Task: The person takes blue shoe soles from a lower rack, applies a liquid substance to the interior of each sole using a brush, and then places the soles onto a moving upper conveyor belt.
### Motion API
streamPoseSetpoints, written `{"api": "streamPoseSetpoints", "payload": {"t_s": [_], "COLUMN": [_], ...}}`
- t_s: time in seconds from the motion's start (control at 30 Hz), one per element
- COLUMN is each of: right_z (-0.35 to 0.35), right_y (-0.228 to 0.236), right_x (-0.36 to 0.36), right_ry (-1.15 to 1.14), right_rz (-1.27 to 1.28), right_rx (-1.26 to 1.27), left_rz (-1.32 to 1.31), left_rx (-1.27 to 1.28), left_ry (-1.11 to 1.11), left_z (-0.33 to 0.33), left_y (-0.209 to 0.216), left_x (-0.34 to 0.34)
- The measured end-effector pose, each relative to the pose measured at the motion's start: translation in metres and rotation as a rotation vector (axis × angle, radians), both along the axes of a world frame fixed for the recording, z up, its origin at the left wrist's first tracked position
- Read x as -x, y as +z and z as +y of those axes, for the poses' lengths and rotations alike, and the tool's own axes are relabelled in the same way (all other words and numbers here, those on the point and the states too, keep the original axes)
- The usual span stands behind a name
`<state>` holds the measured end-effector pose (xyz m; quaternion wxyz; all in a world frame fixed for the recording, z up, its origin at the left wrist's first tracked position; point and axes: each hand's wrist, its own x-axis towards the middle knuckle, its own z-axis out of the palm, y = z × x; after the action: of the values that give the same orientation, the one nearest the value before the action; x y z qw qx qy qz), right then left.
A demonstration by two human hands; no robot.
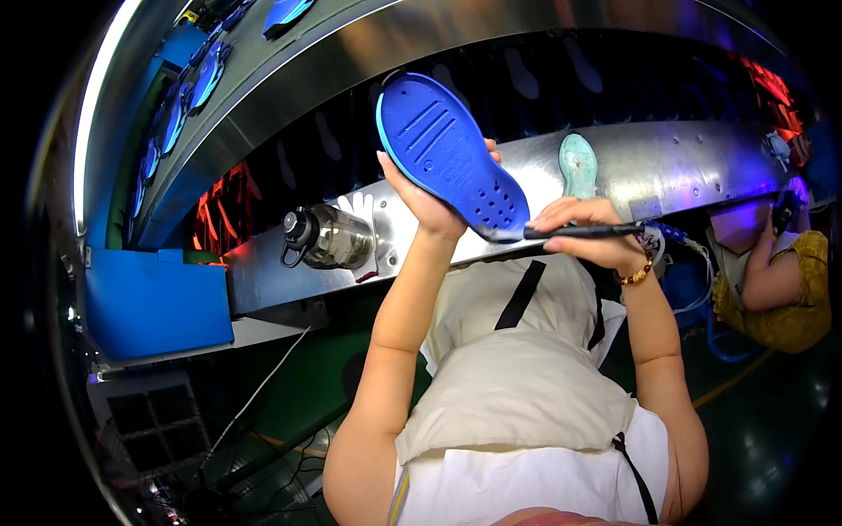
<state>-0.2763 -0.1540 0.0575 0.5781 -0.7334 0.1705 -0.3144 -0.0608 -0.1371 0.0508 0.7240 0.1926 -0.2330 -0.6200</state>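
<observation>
The right hand (601, 219) grips a slim black tool (605, 231), its pale tip at the near end of a deep-blue shoe sole (452, 149). That end carries a cluster of dark holes; farther up come faint moulded marks, then slanting grooves across the broad far end, edged bright cyan on the left. The left hand (428, 209) holds the sole above the metal tabletop (539, 158).

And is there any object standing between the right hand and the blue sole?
Only the black-handled tool that the right hand holds; its tip is at the lower end of the blue sole. Nothing else visible stands between.
</observation>
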Motion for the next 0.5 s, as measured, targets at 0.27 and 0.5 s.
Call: {"api": "streamPoseSetpoints", "payload": {"t_s": [0.27,0.5], "right_z": [0.000,0.012], "right_y": [-0.024,0.008], "right_x": [-0.008,-0.008], "right_ry": [-0.024,-0.091], "right_rz": [-0.440,0.006], "right_rx": [-0.644,-0.381], "left_rz": [0.164,0.021], "left_rx": [-0.032,-0.108], "left_ry": [-0.158,-0.287], "left_z": [0.000,0.013], "left_y": [0.003,-0.031], "left_x": [0.007,0.015]}}
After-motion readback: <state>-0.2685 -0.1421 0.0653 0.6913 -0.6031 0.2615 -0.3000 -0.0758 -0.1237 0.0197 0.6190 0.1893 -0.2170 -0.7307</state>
